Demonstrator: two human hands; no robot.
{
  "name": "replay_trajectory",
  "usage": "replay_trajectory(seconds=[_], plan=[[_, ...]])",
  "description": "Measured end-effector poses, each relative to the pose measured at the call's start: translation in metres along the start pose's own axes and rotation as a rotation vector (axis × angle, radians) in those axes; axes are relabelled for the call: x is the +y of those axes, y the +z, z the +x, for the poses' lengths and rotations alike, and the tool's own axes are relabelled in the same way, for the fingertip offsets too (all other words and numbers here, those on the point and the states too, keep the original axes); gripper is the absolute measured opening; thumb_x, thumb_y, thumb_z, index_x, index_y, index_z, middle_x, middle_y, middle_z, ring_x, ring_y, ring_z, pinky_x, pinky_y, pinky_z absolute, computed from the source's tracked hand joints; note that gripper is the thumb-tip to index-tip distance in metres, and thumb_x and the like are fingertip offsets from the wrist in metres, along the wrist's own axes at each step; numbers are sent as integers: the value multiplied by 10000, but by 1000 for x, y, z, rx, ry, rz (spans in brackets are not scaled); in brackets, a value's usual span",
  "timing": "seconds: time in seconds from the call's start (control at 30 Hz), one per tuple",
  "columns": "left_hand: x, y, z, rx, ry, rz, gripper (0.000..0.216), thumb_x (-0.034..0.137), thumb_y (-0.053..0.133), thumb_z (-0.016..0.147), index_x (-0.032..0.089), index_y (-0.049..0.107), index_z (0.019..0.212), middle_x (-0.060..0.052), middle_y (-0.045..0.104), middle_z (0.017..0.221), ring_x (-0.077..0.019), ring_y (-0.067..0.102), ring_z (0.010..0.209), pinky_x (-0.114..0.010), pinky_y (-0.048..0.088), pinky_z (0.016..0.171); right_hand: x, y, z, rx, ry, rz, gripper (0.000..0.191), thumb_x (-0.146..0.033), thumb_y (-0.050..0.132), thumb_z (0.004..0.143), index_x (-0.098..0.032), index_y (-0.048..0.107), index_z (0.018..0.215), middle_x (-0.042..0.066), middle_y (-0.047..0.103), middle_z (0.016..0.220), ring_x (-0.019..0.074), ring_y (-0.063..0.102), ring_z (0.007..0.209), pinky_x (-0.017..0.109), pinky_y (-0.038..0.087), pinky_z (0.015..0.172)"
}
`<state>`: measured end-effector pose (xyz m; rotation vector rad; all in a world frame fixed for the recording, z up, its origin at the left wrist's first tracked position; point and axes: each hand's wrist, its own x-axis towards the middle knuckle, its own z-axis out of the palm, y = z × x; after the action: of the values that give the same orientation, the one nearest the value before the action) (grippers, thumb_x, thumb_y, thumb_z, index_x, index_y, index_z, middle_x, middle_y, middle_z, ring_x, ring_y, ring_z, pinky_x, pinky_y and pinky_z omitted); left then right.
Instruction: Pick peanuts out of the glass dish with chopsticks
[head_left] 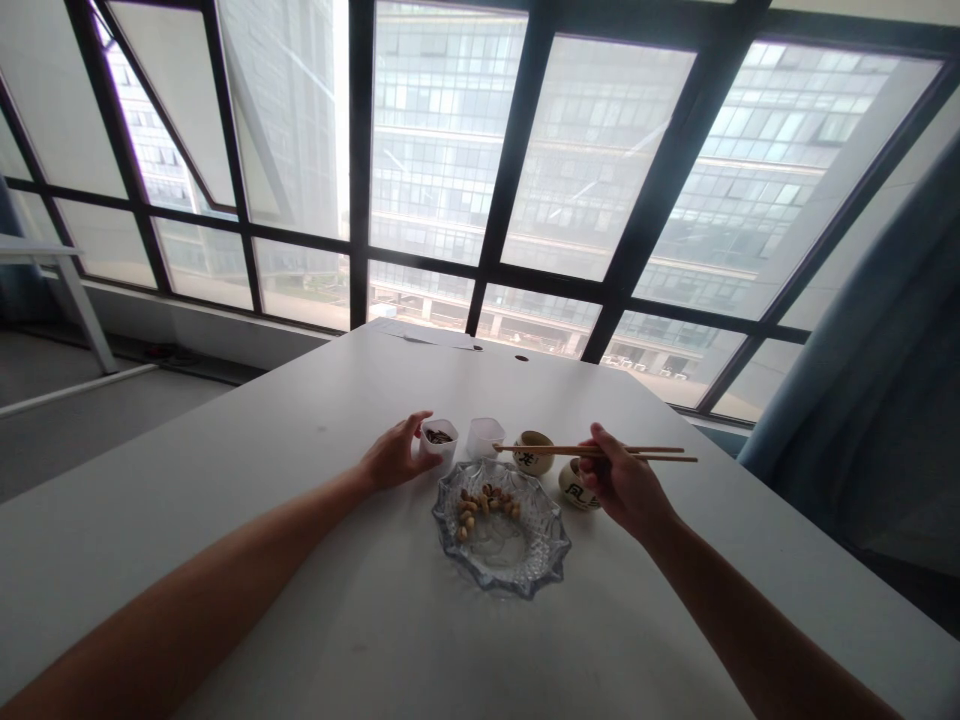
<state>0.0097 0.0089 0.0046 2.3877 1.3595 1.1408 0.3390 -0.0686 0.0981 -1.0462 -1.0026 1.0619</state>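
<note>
My left hand [397,452] has its thumb and fingers around a small white plastic cup [440,455], which holds dark seeds. A second white cup [484,436] stands to its right. My right hand [622,480] grips a pair of wooden chopsticks [555,450]. They point left, with their tips in front of the second cup; whether anything is pinched there I cannot tell. Below them sits a clear glass bowl [555,560] with a scalloped rim, holding several shelled-looking tan nuts [487,500]. Two cream teacups with dark characters, one [534,462] behind the chopsticks and another [576,490] partly behind my right hand, stand at the bowl's right.
All this stands on a white table [360,620]. White papers [427,335] lie at its far end, near two dark round holes. Large framed windows rise beyond it, with a blue curtain [862,300] at the right. Another white table [45,250] is at the far left.
</note>
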Motion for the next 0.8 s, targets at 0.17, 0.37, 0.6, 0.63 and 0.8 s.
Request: replay_trajectory(seconds=[0.17,0.37,0.6,0.63,0.8], plan=[[2,0,0,36,28,-46,746,410,711,725,223,423,1388,-126,657,1179,-247,650,948,-402,548,842,-4,0,-14,35,-344,-247,471,-638,726,750,-179,671,659,35,628,483,143,552,370,261,450,337],[5,2,0,57,64,-70,739,368,699,719,205,419,1384,-141,642,1199,-252,646,959,-402,555,830,-15,2,-36,-72,-533,-477,444,-618,630,856,-210,708,701,51,676,538,164,598,412,302,519,413],[-4,-6,14,-31,-32,-89,868,572,699,739,164,361,1427,-190,640,1218,-319,645,1065,-498,519,925,-30,-14,-6,52,-454,-204,460,-617,718,776,-174,675,659,27,634,476,126,545,344,249,411,333],[0,-8,21,-26,-12,-76,874,620,671,755,159,364,1431,-208,611,1273,-339,617,1135,-520,496,960,-33,-18,-2,66,-451,-181,467,-621,728,760,-171,671,650,25,629,467,122,536,335,245,399,326],[59,0,69,-98,175,92,795,706,574,801,167,487,1378,-198,558,1378,-380,492,1291,-574,376,1065,-39,-37,13,131,-471,-137,466,-612,743,741,-166,661,633,18,616,449,111,523,324,233,378,316]])
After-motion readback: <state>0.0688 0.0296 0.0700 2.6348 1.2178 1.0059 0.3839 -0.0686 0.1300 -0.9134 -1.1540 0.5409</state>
